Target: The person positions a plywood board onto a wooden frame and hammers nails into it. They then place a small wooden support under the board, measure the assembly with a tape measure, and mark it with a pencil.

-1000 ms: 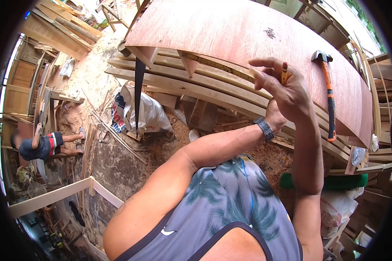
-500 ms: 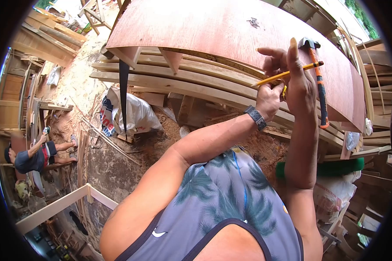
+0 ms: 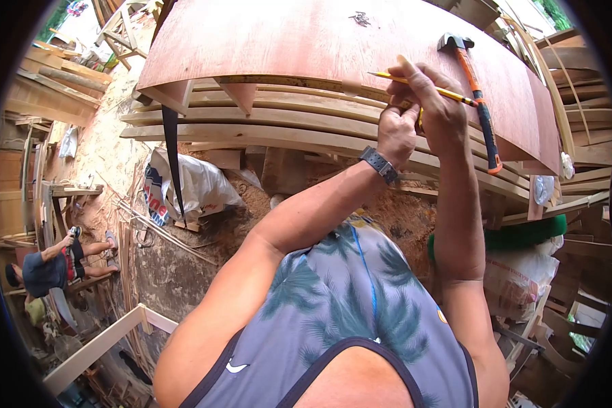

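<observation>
My left hand (image 3: 396,132), with a dark watch on its wrist, is closed around a yellow tape measure (image 3: 420,122), mostly hidden by the fingers. The tape's blade (image 3: 299,86) runs left along the near edge of a reddish plywood panel (image 3: 285,41). A yellow pencil (image 3: 449,93) lies across my right hand (image 3: 438,102), gripped with its tip pointing left. That hand is just above and right of the left one, at the panel's edge. Beside it, an orange and black hammer (image 3: 479,102) rests on the panel, its handle reaching past the edge.
Small dark nails (image 3: 360,19) lie in a pile on the panel. Long wooden boards (image 3: 251,129) sit below it, near a white sack (image 3: 190,183). At far left a co-worker (image 3: 47,268) holds a tool. A light wooden frame (image 3: 95,347) stands at lower left.
The pencil has tilted: its tip now points up-left instead of down-left. My right fingers have curled in closer to the left hand. The whole view has shifted slightly.
</observation>
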